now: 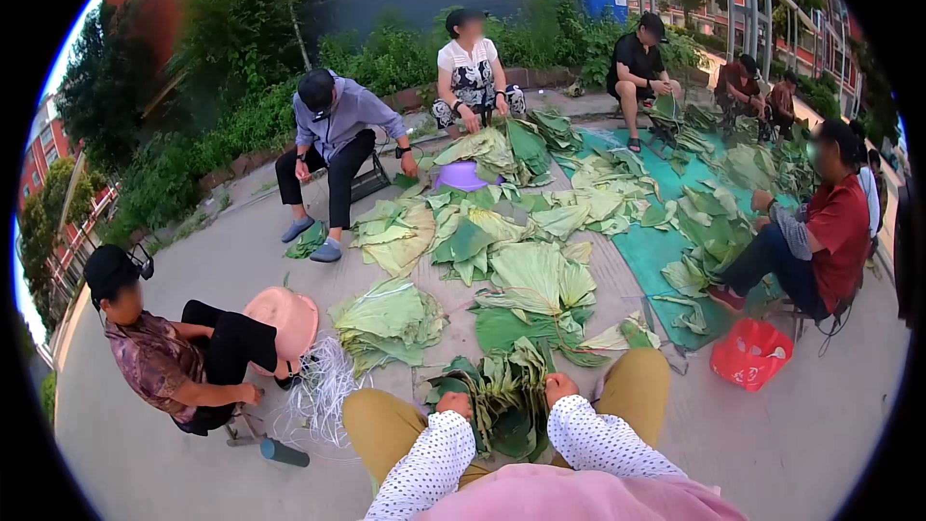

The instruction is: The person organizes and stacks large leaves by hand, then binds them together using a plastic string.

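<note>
So, you're gripping the bundle [506,410] from both sides, and it's sitting between your knees [381,422], dark green leaves folding and crowding together along its top. Your left hand [455,404] is clenching its left edge in a fist; your right hand [559,388] is matching it on the right, with fingertips hiding from view. Dotted sleeves [424,463] are covering your forearms. Just beyond the bundle, a broad leaf pile [535,289] is spreading over the pavement [820,444], and a smaller stack [389,321] is lying to its left. Over by your left knee, white strings [326,388] are tangling near a pink tub [289,318], and a person in a patterned shirt [154,357] is sitting beside them. Out to the right, a red bag [752,355] is resting near the green mat [637,275]. Farther off, a purple tub [466,176] is showing under more leaves, and a person in a lilac shirt [352,121] is sitting to its left.
</note>
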`<state>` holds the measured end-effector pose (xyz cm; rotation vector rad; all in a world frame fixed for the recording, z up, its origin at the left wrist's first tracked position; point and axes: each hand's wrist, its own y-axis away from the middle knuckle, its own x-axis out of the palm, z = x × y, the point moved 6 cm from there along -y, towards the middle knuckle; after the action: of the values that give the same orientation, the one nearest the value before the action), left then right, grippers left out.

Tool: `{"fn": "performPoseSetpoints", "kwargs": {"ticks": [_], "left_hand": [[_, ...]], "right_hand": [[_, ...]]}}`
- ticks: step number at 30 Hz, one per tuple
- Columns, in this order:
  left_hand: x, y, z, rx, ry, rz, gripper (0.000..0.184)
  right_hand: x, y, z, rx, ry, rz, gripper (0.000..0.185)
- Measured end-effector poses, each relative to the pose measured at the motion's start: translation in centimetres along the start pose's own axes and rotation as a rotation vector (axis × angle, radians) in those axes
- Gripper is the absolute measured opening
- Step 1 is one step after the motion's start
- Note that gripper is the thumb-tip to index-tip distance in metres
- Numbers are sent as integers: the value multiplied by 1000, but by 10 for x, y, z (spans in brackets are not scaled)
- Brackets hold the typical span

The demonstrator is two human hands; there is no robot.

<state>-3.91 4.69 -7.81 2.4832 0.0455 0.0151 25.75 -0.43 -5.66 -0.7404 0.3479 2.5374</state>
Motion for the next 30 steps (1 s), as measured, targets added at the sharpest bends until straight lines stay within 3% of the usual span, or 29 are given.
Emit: {"fn": "performPoseSetpoints", "kwargs": {"ticks": [1,3,6,8,10,11,14,16,17,20,30], "left_hand": [[-3,-2,-1,15,70,16,20],[-2,19,-25,185,-19,-173,16],[-3,22,-34,209,156,-185,13],[-3,22,-33,171,94,-202,15],[-12,5,-18,136,31,-216,17],[-17,-26,14,-11,95,-72,20],[-3,-40,32,-170,65,124,30],[-1,-42,35,-136,40,146,28],[14,16,-11,-93,-237,-35,26],[16,27,-22,-107,-259,-79,20],[20,28,-18,-195,-300,-14,24]], "right_hand": [[-3,0,3,-66,-122,-66,23],[-4,-4,3,-141,-342,-149,19],[-18,5,22,-234,-349,-244,19],[-18,8,21,-166,-346,-211,19],[6,2,-4,44,-83,25,19],[1,6,2,36,85,48,20],[13,1,-6,60,40,150,22],[17,1,-12,89,-22,157,23],[16,2,-9,81,-22,160,24],[6,11,9,24,13,155,25],[28,9,-14,78,-31,256,22]]}}
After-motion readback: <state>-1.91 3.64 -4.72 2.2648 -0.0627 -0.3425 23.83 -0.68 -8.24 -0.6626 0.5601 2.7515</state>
